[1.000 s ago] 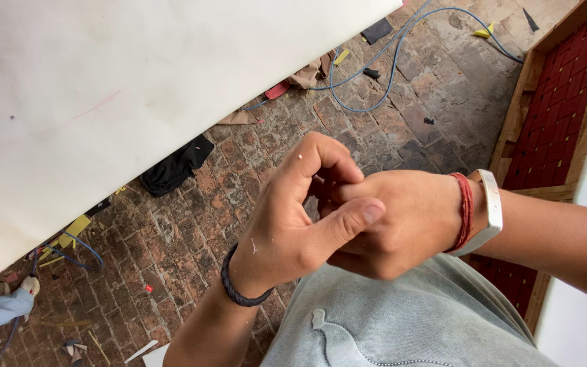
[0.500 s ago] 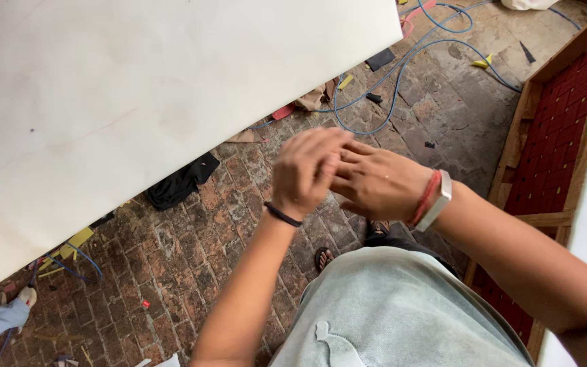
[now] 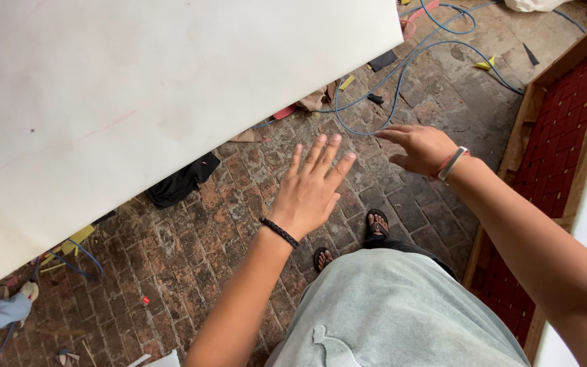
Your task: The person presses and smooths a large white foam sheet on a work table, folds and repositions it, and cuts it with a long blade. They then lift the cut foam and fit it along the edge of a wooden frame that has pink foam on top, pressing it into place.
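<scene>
Both hands empty, apart, over the brick floor (image 3: 191, 265). Left hand (image 3: 310, 190): fingers flat and extended, palm down, gripping nothing; black braided band at the wrist. Nearest thing is the big white board (image 3: 137, 95), its lower edge just up-left of the fingertips, not touching. Right hand (image 3: 421, 146): loosely open, fingers slightly curled, holding nothing; white and red bands on the wrist. Blue cable (image 3: 402, 75) loops on the floor just beyond its fingers. Black cloth (image 3: 181, 183) left of left hand, under board edge. Sandalled feet (image 3: 375, 228) below both hands.
</scene>
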The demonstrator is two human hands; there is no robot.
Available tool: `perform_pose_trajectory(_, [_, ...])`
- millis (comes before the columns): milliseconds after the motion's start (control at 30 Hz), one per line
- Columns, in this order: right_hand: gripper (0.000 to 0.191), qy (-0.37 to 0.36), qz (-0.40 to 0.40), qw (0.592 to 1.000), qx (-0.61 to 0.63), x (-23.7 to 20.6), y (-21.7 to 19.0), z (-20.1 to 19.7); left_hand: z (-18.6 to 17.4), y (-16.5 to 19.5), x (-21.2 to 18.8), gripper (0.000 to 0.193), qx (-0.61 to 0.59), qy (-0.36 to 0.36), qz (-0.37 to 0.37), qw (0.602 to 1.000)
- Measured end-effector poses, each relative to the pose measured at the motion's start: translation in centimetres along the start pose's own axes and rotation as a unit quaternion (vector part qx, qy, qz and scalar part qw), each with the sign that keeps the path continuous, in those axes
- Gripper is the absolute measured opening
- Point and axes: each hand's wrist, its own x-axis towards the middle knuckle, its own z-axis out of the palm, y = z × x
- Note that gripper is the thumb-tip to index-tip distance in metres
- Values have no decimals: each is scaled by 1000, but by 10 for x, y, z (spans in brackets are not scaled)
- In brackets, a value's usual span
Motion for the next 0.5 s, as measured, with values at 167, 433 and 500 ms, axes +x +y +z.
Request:
perform_pose_trajectory(167, [71, 56, 8, 819, 571, 14, -23, 28, 0, 10, 17, 86, 90, 77, 19, 993])
perform_pose_trajectory(433, [100, -11, -158, 443, 882, 8, -79, -46, 35, -3, 41, 95, 3, 128, 8, 992])
perform_pose_trajectory(500, [87, 101, -143, 558, 811, 3, -63, -82, 38, -24, 41, 88, -27, 54, -110, 992])
